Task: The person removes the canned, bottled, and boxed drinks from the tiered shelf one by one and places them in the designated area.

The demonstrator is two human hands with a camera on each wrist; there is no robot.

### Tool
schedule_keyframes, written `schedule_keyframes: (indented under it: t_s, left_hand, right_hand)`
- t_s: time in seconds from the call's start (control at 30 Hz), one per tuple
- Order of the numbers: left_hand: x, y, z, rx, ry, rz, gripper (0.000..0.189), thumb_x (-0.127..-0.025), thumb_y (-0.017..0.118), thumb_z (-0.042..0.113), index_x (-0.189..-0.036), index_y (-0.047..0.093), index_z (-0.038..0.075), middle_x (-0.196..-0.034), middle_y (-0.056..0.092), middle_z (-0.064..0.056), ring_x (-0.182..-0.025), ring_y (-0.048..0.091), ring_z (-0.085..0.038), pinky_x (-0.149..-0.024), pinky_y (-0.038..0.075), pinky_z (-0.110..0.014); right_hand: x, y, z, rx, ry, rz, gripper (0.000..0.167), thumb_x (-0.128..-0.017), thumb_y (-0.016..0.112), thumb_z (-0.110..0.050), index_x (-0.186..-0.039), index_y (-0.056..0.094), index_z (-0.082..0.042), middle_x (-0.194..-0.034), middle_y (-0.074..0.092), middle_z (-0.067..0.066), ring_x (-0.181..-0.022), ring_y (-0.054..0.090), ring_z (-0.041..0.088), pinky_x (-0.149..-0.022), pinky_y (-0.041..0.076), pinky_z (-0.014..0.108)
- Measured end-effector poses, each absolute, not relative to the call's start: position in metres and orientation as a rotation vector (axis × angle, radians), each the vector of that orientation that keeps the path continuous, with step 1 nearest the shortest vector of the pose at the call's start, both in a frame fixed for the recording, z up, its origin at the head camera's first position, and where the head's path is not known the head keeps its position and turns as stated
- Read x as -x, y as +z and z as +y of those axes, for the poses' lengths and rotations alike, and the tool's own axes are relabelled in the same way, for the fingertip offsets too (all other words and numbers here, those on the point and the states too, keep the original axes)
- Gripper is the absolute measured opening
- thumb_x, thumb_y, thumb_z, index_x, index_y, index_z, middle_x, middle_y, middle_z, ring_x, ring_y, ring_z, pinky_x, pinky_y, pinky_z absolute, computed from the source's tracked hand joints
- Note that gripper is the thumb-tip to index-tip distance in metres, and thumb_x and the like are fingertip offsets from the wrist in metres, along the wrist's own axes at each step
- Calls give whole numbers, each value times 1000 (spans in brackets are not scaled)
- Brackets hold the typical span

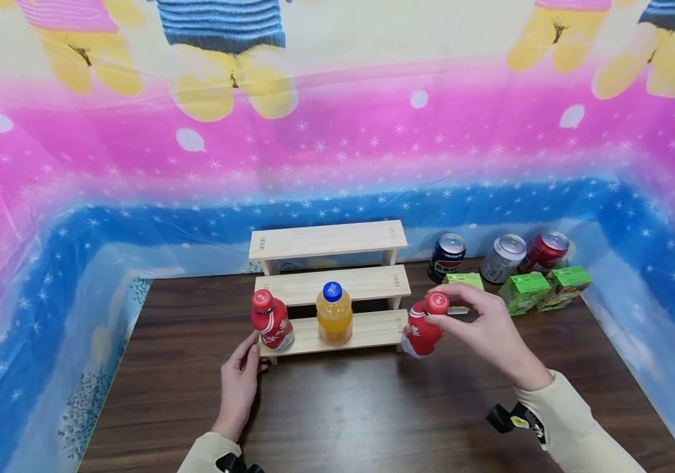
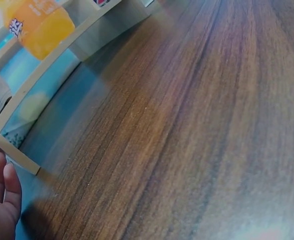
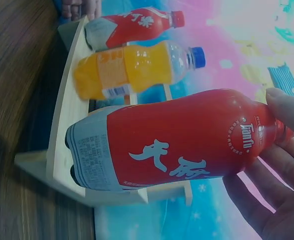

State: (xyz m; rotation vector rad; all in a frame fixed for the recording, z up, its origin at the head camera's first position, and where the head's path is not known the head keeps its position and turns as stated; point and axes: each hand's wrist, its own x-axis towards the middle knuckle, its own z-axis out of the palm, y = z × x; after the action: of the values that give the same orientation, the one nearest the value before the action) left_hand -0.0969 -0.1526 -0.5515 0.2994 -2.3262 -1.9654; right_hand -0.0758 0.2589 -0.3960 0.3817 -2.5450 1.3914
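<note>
My right hand [image 1: 485, 328] grips a red bottle [image 3: 171, 145] round its neck, just below the red cap. The bottle's base is at the right end of the lowest step of a pale wooden three-step rack [image 1: 367, 332]. My left hand [image 1: 239, 387] holds the left end of that step, fingertips beside its leg in the left wrist view. Right above these fingers stands another red bottle [image 1: 274, 323] with a red cap. Between the two red bottles, an orange drink bottle [image 1: 334, 318] with a blue cap stands upright on the same step.
At the back right stand a dark blue can [image 1: 448, 256], a silver can [image 1: 503, 258] and a red can [image 1: 544, 251]. Green drink cartons [image 1: 524, 292] are in front of them, one partly hidden by my right hand. A patterned cloth [image 1: 337, 144] surrounds the dark wooden table [image 1: 343, 407].
</note>
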Motion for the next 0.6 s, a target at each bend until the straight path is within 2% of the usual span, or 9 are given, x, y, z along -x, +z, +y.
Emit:
schedule_keyframes:
  t_s: [0.2, 0.37, 0.47, 0.6]
  left_hand:
    - [97, -551, -154, -313, -1983, -2339, 39, -111, 52, 14, -148, 57, 3, -148, 57, -19, -91, 62, -5, -76, 58, -18]
    - [100, -552, -156, -311, -1993, -2345, 38, -111, 52, 13, -147, 58, 3, -148, 57, -18, -92, 62, -3, -78, 59, -18]
    - [101, -550, -156, -283, -1982, -2362, 38, -110, 52, 11, -147, 57, 2, -147, 57, -19, -96, 62, 0, -81, 59, -18]
    - [102, -546, -158, -250, -1950, -2393, 38, -109, 53, 6, -146, 58, 0, -147, 58, -20, -103, 59, 3, -83, 57, -15]
  right_hand:
    - [64, -397, 279, -315, 1262, -2549, 41, -84, 89, -13, -123, 74, -16, -115, 75, -2, -104, 63, 1, -83, 54, 14]
    - [57, -397, 296, -243, 1208, -2534, 40, -84, 89, -12, -121, 74, -17, -112, 75, -1, -98, 64, 1, -79, 55, 14]
    - [53, -398, 307, -194, 1200, -2522, 40, -84, 89, -12, -121, 74, -16, -112, 74, -5, -95, 64, 1, -75, 56, 14]
    - [49, -403, 322, -124, 1177, -2512, 42, -84, 89, -13, -124, 74, -18, -111, 72, -17, -96, 64, 0, -77, 53, 12]
